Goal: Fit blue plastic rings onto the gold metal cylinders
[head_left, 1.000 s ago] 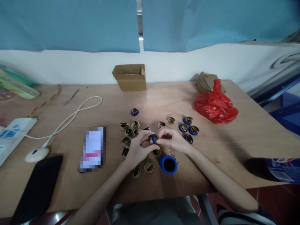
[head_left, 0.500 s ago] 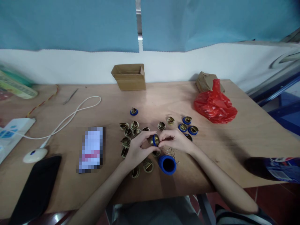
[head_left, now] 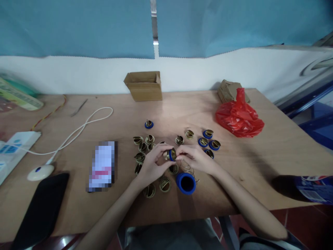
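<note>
My left hand (head_left: 152, 165) and my right hand (head_left: 195, 158) meet over the middle of the wooden table (head_left: 273, 146). Both pinch one small brass part with a blue ring (head_left: 170, 154) between their fingertips. Several loose brass parts (head_left: 142, 147) lie under and to the left of my left hand. Brass parts fitted with blue rings (head_left: 209, 142) sit just beyond my right hand, and one more (head_left: 149, 124) lies farther back. A stack of blue rings (head_left: 186, 183) stands close to my right wrist, beside thin wire springs (head_left: 187, 166).
An open cardboard box (head_left: 144, 85) stands at the back, a red plastic bag (head_left: 238, 116) and a brown paper packet (head_left: 229, 90) at the right. A phone (head_left: 102, 166), a dark pouch (head_left: 39, 208), a white cable (head_left: 78, 130) and a white device (head_left: 40, 172) lie at the left.
Both hands stay together on the brass part; the fingers have shifted slightly and turned it a little. Nothing else on the table has moved.
</note>
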`<state>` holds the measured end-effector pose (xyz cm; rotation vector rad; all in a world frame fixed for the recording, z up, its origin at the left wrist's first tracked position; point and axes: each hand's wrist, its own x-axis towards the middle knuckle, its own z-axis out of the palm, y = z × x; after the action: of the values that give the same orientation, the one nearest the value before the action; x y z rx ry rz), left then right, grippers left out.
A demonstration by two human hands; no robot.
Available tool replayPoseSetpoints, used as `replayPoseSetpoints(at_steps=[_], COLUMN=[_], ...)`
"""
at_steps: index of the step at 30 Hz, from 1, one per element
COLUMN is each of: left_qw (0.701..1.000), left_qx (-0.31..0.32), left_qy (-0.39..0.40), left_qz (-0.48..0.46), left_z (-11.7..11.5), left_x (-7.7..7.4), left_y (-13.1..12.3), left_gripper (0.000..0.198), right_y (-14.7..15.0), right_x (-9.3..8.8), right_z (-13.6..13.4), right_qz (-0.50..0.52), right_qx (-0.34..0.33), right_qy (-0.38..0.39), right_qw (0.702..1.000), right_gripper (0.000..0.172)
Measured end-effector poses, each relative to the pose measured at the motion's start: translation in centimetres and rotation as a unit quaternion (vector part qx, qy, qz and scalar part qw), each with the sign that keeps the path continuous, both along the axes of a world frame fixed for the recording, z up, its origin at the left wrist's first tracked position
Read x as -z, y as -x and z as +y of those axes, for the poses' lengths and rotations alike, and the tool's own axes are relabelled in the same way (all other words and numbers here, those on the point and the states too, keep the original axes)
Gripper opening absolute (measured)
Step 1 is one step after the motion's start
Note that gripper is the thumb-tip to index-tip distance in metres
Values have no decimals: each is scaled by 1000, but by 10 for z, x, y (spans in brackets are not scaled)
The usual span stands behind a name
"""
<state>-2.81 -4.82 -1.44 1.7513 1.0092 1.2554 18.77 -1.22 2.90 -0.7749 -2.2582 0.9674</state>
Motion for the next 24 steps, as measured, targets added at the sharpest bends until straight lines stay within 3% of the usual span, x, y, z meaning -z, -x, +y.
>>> replayPoseSetpoints(at_steps=[11, 18, 24], left_qw=[996, 999, 999], left_qx=[65, 45, 43], left_qy=[47, -11, -28], left_qz=[-49, 17, 17], left_z=[-1, 1, 1], left_x=[-8, -10, -17], left_y=[-1, 5, 6], left_gripper=[40, 42, 38], right_y=[3, 7, 9], right_x=[5, 11, 16], right_z=[-7, -12, -15], right_qz=[-58, -72, -46], right_qx=[7, 41, 59], right_qy=[-159, -278, -351], right_qw=[986, 957, 933], right_gripper=[21, 23, 17])
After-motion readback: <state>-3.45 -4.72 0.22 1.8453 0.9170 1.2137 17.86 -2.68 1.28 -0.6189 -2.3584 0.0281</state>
